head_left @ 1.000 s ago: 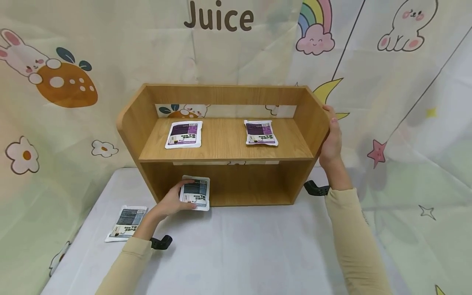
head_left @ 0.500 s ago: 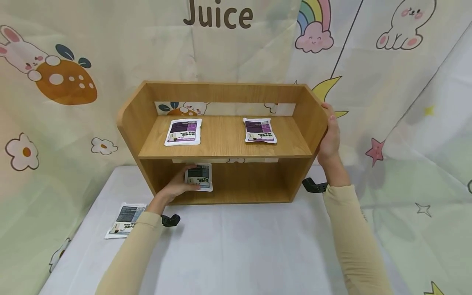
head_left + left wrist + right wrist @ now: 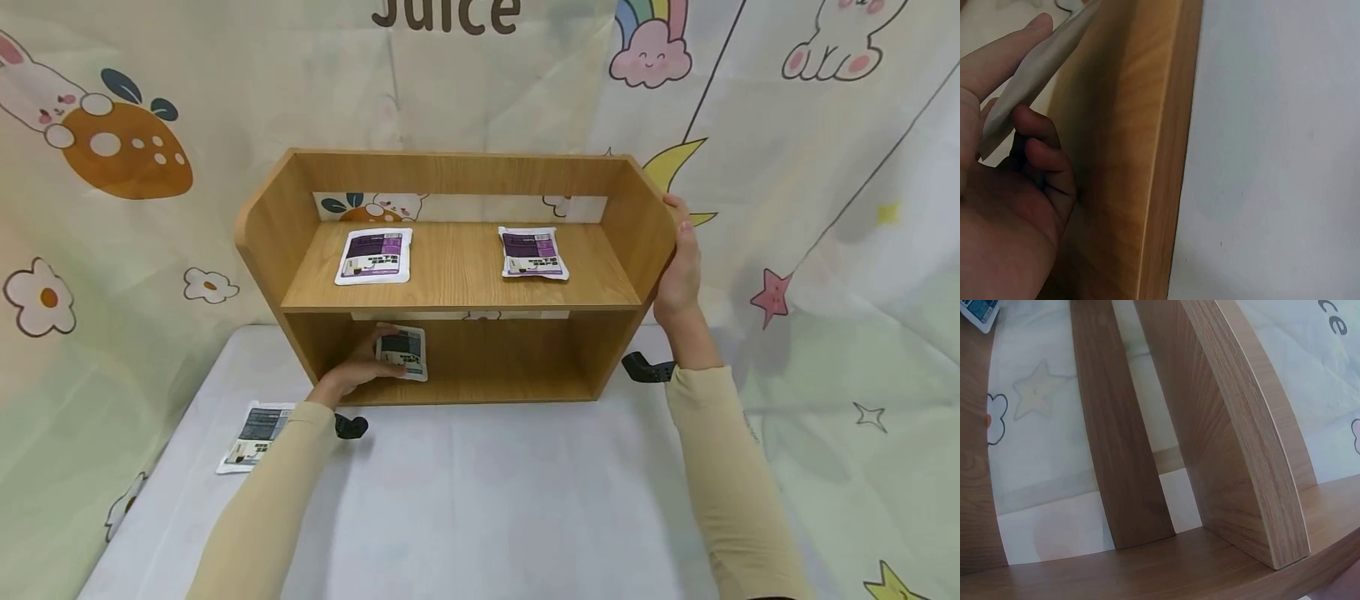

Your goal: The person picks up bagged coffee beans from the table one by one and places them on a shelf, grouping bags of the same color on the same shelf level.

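My left hand (image 3: 357, 364) reaches into the lower compartment of the wooden shelf (image 3: 465, 300), on its left side. It pinches a flat white packet with a dark blue-grey label (image 3: 407, 353) between thumb and fingers. In the left wrist view the packet (image 3: 1038, 72) is tilted, seen nearly edge-on, close over the shelf's bottom board (image 3: 1129, 156). My right hand (image 3: 681, 271) grips the outer edge of the shelf's right side panel (image 3: 637, 237). The right wrist view looks along that panel, with only a sliver of skin at its lower right corner.
Two purple-labelled packets lie on the upper board, one on the left (image 3: 373, 256) and one on the right (image 3: 533, 252). Another blue-grey packet (image 3: 251, 437) lies on the white tabletop (image 3: 465, 500), partly behind the left sleeve. A printed cloth (image 3: 225, 100) hangs behind the shelf.
My left hand has carried the packet from the shelf's front edge deeper into the lower compartment. The right hand has stayed on the side panel. The head view has tipped slightly downward.
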Tool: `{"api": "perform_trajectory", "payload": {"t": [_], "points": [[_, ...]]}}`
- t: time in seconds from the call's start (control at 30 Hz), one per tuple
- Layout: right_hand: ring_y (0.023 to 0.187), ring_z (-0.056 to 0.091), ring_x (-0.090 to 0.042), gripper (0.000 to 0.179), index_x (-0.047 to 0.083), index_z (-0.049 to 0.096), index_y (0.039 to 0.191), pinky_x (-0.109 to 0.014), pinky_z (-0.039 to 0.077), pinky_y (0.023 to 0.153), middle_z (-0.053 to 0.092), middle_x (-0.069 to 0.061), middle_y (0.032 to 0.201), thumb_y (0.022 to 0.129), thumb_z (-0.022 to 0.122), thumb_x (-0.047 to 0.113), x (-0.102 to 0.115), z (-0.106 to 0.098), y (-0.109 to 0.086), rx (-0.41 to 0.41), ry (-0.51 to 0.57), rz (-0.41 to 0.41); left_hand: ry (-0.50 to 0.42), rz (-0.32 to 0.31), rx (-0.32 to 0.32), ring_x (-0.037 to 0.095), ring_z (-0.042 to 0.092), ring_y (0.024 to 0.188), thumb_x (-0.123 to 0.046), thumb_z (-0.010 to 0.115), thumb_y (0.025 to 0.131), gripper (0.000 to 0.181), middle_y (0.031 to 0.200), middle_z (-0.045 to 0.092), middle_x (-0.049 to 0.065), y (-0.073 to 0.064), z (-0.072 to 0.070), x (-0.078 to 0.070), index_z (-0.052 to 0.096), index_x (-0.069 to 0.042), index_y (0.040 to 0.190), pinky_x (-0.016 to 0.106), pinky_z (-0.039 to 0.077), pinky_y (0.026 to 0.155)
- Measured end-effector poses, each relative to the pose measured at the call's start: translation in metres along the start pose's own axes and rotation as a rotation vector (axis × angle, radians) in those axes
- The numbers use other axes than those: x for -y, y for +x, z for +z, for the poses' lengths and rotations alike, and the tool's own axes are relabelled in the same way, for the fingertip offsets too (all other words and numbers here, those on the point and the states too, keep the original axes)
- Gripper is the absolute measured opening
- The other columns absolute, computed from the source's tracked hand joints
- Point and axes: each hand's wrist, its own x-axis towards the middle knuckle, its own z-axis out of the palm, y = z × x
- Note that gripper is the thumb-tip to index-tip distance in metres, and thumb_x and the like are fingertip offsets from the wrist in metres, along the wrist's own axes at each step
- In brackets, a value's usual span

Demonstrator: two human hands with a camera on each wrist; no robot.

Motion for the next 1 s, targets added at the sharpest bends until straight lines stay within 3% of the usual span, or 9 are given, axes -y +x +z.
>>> {"api": "perform_trajectory", "payload": {"t": [0.27,0.47,0.63,1.0], "points": [[0.121,0.038,-0.022,0.047,0.033,0.042,0.143,-0.043,0.028,0.096,0.041,-0.006,0.138,0.104,0.018,0.044,-0.007,-0.002,-0.013,-0.001,-0.023,0.052,0.112,-0.043,-0.003,0.037,0.026,0.131,-0.017,0.085,0.074,0.085,0.148,0.027,0.016,-0.008,0.002,0.009,0.038,-0.010,0.145,0.055,0.018,0.110],[0.121,0.039,-0.023,0.047,0.033,0.042,0.143,-0.042,0.029,0.095,0.041,-0.006,0.138,0.103,0.020,0.045,0.000,0.001,-0.003,0.014,-0.042,-0.004,0.192,-0.042,-0.008,0.035,0.028,0.131,-0.023,0.085,0.074,0.086,0.147,0.029,0.016,0.000,-0.006,0.003,0.038,-0.013,0.145,0.055,0.022,0.109],[0.120,0.038,-0.022,0.047,0.034,0.041,0.143,-0.042,0.029,0.094,0.041,-0.005,0.138,0.103,0.019,0.044,0.001,0.002,-0.002,0.021,-0.046,0.011,0.290,-0.044,0.001,0.039,0.029,0.129,-0.025,0.086,0.071,0.089,0.146,0.029,0.020,-0.002,-0.009,-0.002,0.040,-0.009,0.145,0.058,0.024,0.107],[0.120,0.038,-0.023,0.048,0.035,0.040,0.144,-0.043,0.029,0.094,0.040,-0.005,0.138,0.103,0.018,0.046,0.005,-0.002,-0.002,0.021,-0.074,-0.004,0.344,-0.085,-0.008,0.039,0.026,0.131,-0.037,0.088,0.067,0.096,0.150,0.027,0.018,0.012,-0.009,0.013,0.040,-0.014,0.147,0.060,0.022,0.106]]}}
